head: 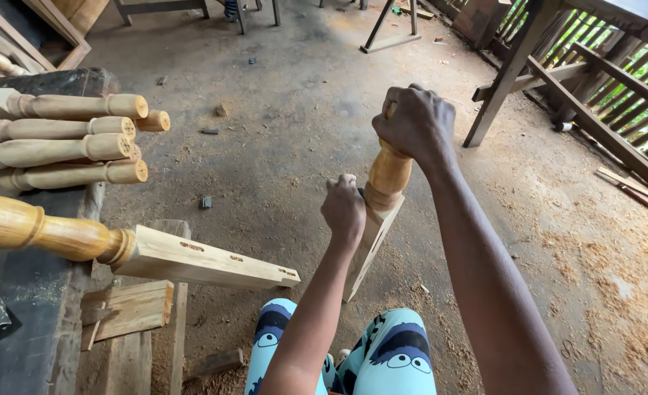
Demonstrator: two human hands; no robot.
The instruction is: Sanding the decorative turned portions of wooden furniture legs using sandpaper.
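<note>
Knees in patterned trousers nearest. Left hand fingers closed against square section of turned wooden leg, held upright above knees. Right hand fist clamped round rounded top. Finished-looking varnished leg lies on bench, overhanging edge near left hand. Paler stacked legs beyond look untreated. Sawdust floor ahead open; railing bounds right.
</note>
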